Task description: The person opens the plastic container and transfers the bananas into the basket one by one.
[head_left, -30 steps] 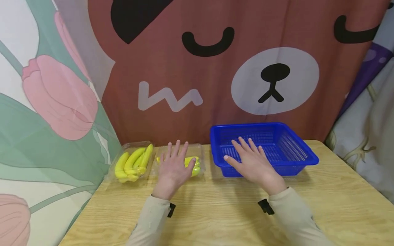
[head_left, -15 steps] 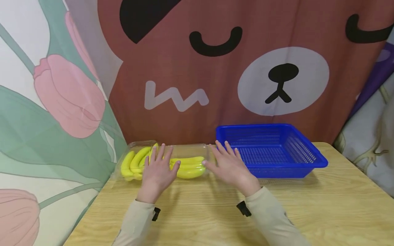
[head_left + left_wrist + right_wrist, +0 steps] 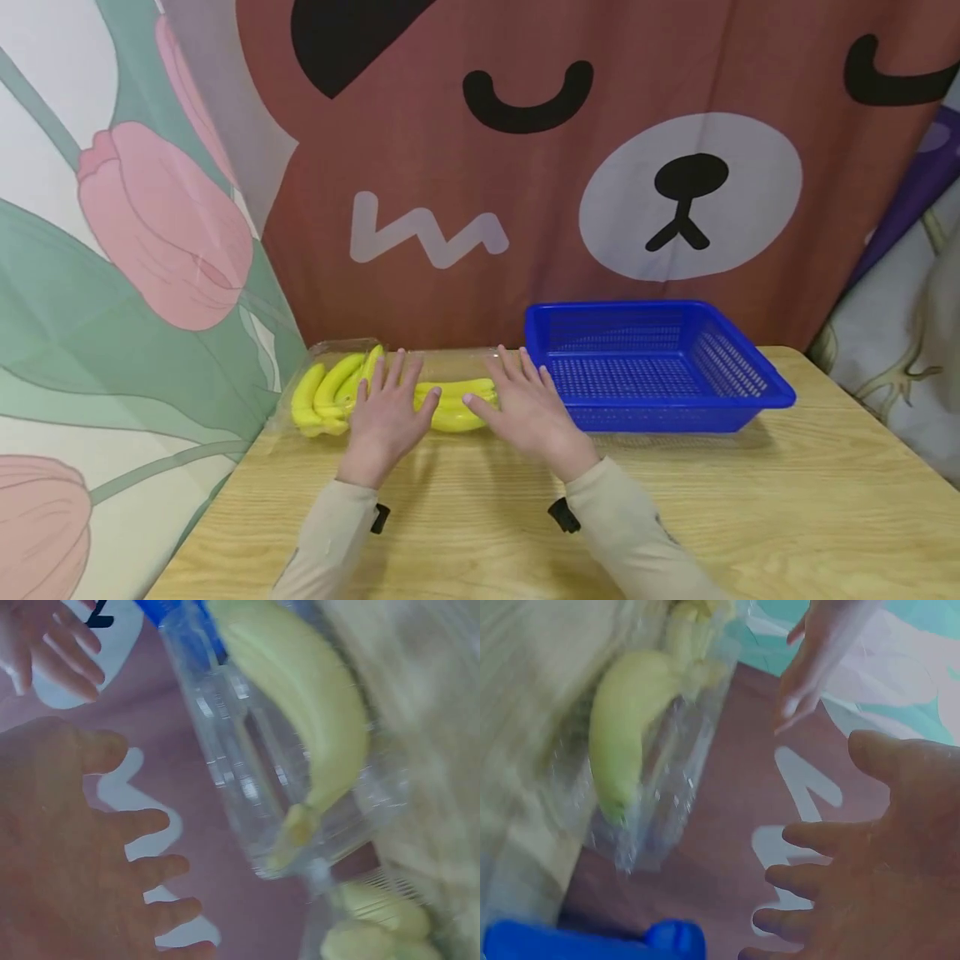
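Observation:
Both hands hover with fingers spread, holding nothing. My left hand (image 3: pixel 386 423) is above the near side of two clear plastic boxes, about where they meet. Toward the right end of the second box (image 3: pixel 446 363) is my right hand (image 3: pixel 531 412). Yellow bananas (image 3: pixel 453 412) lie sideways in that box, partly hidden by the hands in the head view. The left box (image 3: pixel 341 345) holds a bunch of bananas (image 3: pixel 321 400). In the left wrist view, a gap separates the left hand (image 3: pixel 75 840) from the banana (image 3: pixel 330 705). Apart from it too is the right hand (image 3: pixel 892 862).
A blue perforated basket (image 3: pixel 675 403) stands right of the boxes, close to the right hand. The wooden table (image 3: pixel 480 533) runs back to a curtain (image 3: pixel 420 308) printed with a bear face. A flowered curtain (image 3: pixel 172 383) borders the left side.
The right hand has moved left, from in front of the basket to the second box's right end. The left hand has shifted left, uncovering more of that box's bananas. The view has turned slightly.

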Demonstrator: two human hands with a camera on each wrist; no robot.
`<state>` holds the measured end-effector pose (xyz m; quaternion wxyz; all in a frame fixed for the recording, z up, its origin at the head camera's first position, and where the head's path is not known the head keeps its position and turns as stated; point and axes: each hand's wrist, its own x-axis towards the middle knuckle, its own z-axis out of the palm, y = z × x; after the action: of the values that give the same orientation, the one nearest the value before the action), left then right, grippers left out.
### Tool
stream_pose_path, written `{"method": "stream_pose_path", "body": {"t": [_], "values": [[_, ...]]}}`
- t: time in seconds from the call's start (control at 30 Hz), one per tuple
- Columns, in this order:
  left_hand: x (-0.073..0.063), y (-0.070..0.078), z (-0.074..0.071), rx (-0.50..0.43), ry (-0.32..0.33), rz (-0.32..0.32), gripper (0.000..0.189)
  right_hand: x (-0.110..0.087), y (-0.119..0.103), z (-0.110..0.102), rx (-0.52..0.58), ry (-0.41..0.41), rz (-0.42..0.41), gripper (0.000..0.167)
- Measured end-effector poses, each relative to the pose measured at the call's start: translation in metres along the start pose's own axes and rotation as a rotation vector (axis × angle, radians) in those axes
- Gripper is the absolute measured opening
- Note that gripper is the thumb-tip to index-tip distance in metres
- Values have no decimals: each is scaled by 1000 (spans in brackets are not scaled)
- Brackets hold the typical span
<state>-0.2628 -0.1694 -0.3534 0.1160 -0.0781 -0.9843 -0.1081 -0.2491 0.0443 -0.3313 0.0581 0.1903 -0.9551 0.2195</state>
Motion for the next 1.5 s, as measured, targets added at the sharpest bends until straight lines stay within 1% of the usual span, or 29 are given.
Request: {"method": "stream_pose_path", "body": {"t": [0.17, 0.37, 0.57, 0.8, 0.9, 1.0, 1.13, 1.27, 1.37, 1.5], "values": [[5, -7, 14, -32, -10, -5, 65, 6, -4, 18, -30, -10, -20, 72], [8, -14, 28, -69, -62, -20, 63, 11, 1, 36, -50, -46, -20, 71], [10, -16, 32, -103, -67, -17, 61, 16, 12, 48, -43, -63, 1, 69], [9, -15, 30, -115, -80, -5, 61, 17, 15, 50, -28, -74, -15, 70], [5, -13, 27, -108, -98, -3, 63, 15, 14, 49, -45, -91, -15, 70], [-2, -11, 24, -107, -126, -3, 64, 9, 12, 48, -80, -102, -26, 70], [-16, -10, 21, -94, -150, 9, 64, -3, 8, 51, -120, -86, -63, 68], [-28, -7, 19, -62, -154, 35, 65, -18, 8, 56, -164, -59, -96, 70], [-32, -6, 18, -47, -156, 49, 65, -25, 9, 58, -187, -35, -108, 71], [-31, -8, 16, -48, -167, 60, 69, -27, 9, 58, -176, -15, -117, 70]]}}
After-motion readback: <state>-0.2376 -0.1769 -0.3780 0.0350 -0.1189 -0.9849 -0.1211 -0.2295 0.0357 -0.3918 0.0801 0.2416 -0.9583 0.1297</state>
